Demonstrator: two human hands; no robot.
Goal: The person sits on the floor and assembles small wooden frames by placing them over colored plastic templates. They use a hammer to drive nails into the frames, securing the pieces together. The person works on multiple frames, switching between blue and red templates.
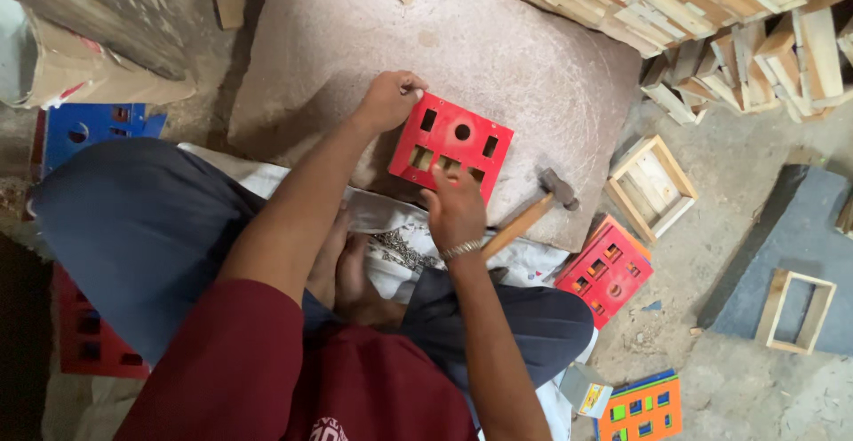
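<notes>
Red-painted flat wooden panel (450, 146) with cut-out holes looked light and stiff, best gripped by its edges; left hand (389, 100) pinched its corner, right hand (455, 214) pressed its near edge.

A dusty grey concrete floor (737, 166) spreads under everything. A big flat worn stone slab (498, 41) lies in the middle. Stacks of pale bare wooden frames (711, 6) crowd the far right corner, and a dark grey slate slab (800, 228) sits at the right edge. Light is soft and even.
</notes>
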